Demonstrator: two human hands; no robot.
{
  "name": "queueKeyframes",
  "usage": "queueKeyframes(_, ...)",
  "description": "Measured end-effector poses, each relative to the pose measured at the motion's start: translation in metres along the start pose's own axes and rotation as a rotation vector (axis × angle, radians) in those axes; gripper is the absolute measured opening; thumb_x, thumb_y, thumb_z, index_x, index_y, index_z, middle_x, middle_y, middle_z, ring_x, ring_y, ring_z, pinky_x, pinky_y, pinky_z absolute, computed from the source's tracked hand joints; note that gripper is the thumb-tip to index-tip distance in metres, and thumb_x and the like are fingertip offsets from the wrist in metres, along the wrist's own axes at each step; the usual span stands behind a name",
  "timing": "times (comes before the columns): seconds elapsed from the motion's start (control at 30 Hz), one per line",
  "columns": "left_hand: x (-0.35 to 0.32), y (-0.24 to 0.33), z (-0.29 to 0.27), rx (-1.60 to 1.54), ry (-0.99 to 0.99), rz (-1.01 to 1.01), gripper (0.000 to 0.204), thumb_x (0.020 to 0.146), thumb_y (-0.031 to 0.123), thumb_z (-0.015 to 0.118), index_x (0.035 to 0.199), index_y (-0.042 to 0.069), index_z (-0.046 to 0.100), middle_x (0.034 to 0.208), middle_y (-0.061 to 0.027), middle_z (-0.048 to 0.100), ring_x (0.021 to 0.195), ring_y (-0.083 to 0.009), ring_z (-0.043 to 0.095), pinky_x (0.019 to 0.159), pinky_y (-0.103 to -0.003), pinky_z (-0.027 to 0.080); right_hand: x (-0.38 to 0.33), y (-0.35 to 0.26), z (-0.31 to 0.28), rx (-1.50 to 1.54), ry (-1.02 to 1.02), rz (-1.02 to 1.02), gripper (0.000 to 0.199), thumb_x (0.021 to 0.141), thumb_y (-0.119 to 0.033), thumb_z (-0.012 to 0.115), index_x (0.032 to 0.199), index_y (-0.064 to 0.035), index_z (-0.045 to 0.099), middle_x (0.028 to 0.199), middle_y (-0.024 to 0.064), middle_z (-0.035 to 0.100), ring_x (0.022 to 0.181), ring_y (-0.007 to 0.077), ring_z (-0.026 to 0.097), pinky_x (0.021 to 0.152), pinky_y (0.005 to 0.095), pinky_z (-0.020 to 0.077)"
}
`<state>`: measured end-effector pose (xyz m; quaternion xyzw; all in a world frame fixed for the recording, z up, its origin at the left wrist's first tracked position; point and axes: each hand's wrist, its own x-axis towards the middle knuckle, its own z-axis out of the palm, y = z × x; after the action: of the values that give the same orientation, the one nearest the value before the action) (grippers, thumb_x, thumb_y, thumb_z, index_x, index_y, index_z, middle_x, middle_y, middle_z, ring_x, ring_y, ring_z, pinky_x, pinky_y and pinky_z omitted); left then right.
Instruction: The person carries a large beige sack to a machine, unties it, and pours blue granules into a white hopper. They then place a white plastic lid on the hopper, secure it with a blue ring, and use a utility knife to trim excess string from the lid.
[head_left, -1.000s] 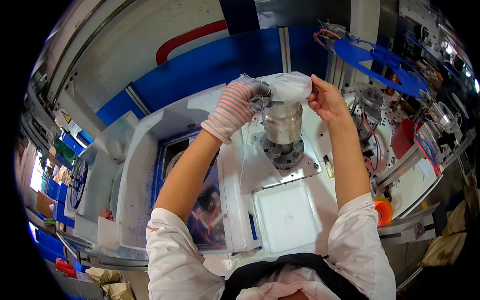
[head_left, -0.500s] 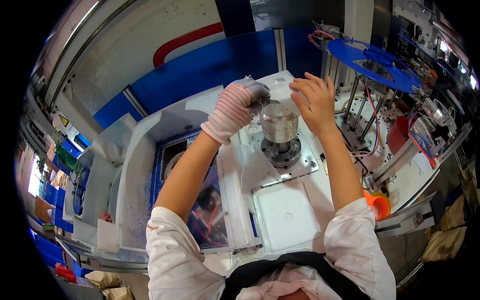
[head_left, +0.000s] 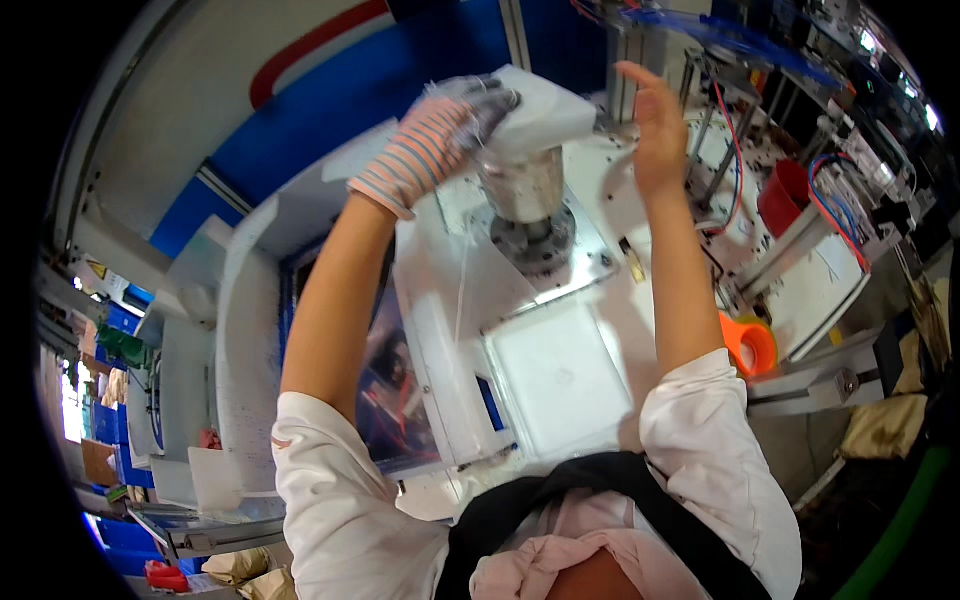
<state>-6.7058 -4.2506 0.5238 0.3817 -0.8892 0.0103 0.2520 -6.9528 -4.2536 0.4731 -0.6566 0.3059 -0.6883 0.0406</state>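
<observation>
Sheet [head_left: 545,112], probably plastic though blurred, hides the top of the metal cylinder [head_left: 524,188]; gloved left hand [head_left: 448,125] pinches its left edge; bare right hand [head_left: 660,138], grip wide, stands apart rightward.

Our gloved left hand [head_left: 447,128] holds a white sheet [head_left: 545,112] over a metal cylinder [head_left: 524,187], our bare right hand [head_left: 660,132] apart, fingers extended.

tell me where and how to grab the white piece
Probably best to pinch the right edge of the white piece, the right hand coming from the right: that edge juts past the metal cylinder, while the gloved left hand covers the left end.
</observation>
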Motion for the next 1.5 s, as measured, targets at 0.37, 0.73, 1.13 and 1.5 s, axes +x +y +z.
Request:
queueKeyframes(0.37, -0.027, 0.024, -0.016, -0.128, 0.35, 0.109, 0.037, 0.098, 0.028, 0.041, 0.115, 0.002, 0.059, 0.122, -0.014, 0.053, 0.114, -0.0236, 0.051, 0.098, -0.031, 0.039, -0.177, 0.072, -0.08, -0.65, 0.2, 0.62, 0.02, 0.083, -0.016, 0.061, 0.101, -0.0058, 0.059, 0.089, 0.0084, 0.061, 0.082, 0.0189, 0.058, 0.073, 0.0289, 0.0449)
queueKeyframes(0.73, -0.089, 0.122, -0.04, -0.089, -0.51, 0.182, 0.029, 0.073, 0.006, 0.066, 0.102, 0.003, 0.06, 0.102, -0.0156, 0.061, 0.097, -0.0315, 0.059, 0.085, -0.037, 0.047, -0.164, 0.154, -0.061, 0.051, 0.497, 0.734, 0.012, 0.09, -0.015, 0.056, 0.085, -0.0037, 0.058, 0.076, 0.0013, 0.057, 0.073, 0.0105, 0.049, 0.068, 0.025, 0.0393)
queueKeyframes(1.13, -0.086, 0.122, -0.04, -0.96, -0.048, -0.222, 0.083, 0.078, 0.066, 0.054, 0.128, 0.0, 0.044, 0.112, -0.0093, 0.057, 0.1, -0.0178, 0.053, 0.089, -0.032, 0.041, -0.025, -0.155, -0.032, -0.048, -0.351, 0.367, 0.018, 0.092, -0.018, 0.046, 0.084, -0.0018, 0.049, 0.058, 0.0031, 0.045, 0.053, 0.0121, 0.044, 0.05, 0.0307, 0.0344)
queueKeyframes(1.5, -0.089, 0.047, -0.02, -1.044, 0.238, -0.892, 0.027, 0.089, 0.032, 0.058, 0.101, 0.008, 0.055, 0.074, 0.0014, 0.057, 0.057, -0.0065, 0.049, 0.049, -0.02, 0.039, -0.022, 0.068, -0.004, 1.309, 0.14, 1.213, 0.02, 0.094, -0.023, 0.045, 0.085, -0.006, 0.052, 0.061, -0.0026, 0.042, 0.04, 0.0053, 0.031, 0.036, 0.0194, 0.0214)
